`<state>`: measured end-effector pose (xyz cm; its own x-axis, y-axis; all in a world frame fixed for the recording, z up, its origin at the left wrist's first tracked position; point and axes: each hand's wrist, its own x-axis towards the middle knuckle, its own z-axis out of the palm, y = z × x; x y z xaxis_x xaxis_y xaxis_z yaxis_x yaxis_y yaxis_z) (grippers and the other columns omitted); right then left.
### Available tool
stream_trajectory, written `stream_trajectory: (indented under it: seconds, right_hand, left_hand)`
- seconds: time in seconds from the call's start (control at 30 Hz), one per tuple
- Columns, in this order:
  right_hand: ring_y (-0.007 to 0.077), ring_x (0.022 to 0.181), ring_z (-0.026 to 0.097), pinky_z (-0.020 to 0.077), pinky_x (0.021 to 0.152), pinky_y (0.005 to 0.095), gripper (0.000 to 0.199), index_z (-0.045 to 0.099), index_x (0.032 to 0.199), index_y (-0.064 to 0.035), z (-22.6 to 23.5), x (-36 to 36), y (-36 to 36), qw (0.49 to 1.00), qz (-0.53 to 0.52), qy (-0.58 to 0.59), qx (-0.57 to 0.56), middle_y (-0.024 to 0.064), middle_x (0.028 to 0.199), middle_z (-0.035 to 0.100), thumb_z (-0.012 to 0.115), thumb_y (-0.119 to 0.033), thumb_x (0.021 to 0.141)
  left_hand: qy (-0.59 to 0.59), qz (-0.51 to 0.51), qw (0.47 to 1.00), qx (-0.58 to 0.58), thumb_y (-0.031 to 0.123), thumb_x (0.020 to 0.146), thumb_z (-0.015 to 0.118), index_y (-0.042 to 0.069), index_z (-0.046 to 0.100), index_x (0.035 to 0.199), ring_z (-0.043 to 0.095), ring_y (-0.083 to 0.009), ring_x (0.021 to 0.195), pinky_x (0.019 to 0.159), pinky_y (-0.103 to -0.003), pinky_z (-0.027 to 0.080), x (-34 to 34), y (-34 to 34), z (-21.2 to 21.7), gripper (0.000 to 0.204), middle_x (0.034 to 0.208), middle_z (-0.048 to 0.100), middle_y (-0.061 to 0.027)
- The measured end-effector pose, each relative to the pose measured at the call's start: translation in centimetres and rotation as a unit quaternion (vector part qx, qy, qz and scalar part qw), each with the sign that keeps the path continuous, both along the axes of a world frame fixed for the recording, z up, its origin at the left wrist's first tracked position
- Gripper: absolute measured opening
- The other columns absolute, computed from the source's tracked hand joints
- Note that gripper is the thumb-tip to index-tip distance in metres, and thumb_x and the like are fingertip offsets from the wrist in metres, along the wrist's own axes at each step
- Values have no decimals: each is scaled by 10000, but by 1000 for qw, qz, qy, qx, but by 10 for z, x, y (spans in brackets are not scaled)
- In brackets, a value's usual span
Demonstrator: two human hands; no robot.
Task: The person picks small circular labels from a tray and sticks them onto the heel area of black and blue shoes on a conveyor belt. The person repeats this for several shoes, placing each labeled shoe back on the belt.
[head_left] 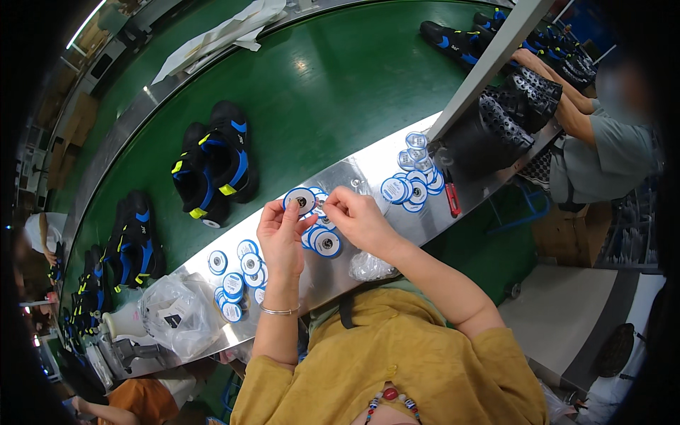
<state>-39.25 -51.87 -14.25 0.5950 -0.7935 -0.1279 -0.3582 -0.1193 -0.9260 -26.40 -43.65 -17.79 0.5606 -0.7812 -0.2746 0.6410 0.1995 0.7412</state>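
Left hand (282,237) clamps round tag (304,197), seven-o'clock rim: sound hold, likely light, stiffish! Right hand (363,221) pinched together, contents unclear.

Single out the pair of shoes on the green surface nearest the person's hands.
The black-and-blue pair ahead and to the left of the left hand; the other shoes stand farther left or at upper right.

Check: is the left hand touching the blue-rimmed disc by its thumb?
Touching: the head view shows the left hand, thumb laid on the blue-rimmed disc.
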Motion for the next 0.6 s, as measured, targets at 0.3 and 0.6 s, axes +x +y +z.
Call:
stream_trajectory:
  seconds: [0.3, 0.6]
  right_hand:
    - [126, 628, 564, 444, 568, 291, 155, 575, 870, 19, -8, 0, -4, 998, -60, -20, -2, 90, 701, 619, 599, -122, 931]
    - [255, 719, 633, 478, 649, 359, 92, 548, 985, 6, -8, -9, -2, 998, -20, -24, -48, 150, 805, 643, 526, -71, 941]
  left_hand:
    - [11, -28, 998, -55, 31, 936, 617, -13, 577, 950, 662, -214, 920, 887, -353, 561, -14, -7, -5, 61, 1059, 661, -132]
    - [-17, -11, 1000, 16, 7, 910, 647, -26, 648, 929, 633, -160, 950, 841, -263, 514, -28, -14, 1, 39, 1082, 669, -123]
